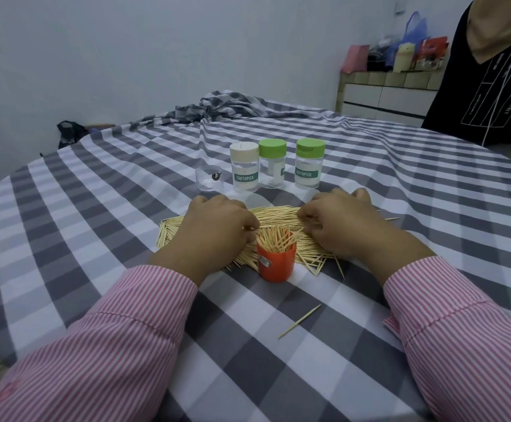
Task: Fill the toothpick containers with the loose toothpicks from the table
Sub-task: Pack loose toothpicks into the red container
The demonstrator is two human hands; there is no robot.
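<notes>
A: Where does it stand?

B: Centre of the frame, low: an orange cup (276, 261) on the checked worktop (95, 208), open, with toothpicks standing in it at loose angles. Behind and around it lies the pile (278, 216), a wide flat drift of loose picks.

A: And the hands?

B: The left hand (217, 229) sits just left of the cup, fingers curled down, seemingly pinching a few picks at the cup's rim. The right hand (347, 225) rests on the pile to the right, fingers curled into it; how many picks it holds I cannot tell.

A: The other containers?

B: Above the pile, three clear jars: one with a cream lid (244, 171), two with green lids (272, 163) (310, 163), all capped and looking empty. A small clear cup (209, 178) stands open at their left.

A: What could go wrong?

B: The orange cup is light and crowded by both wrists; a nudge from the left hand would likely tip it and spill the picks. The picks inside lean every way, so pushing more in may jam or snap them. One stray pick (299, 321) lies lower right of centre, easy to overlook. The jars need uncapping first.
</notes>
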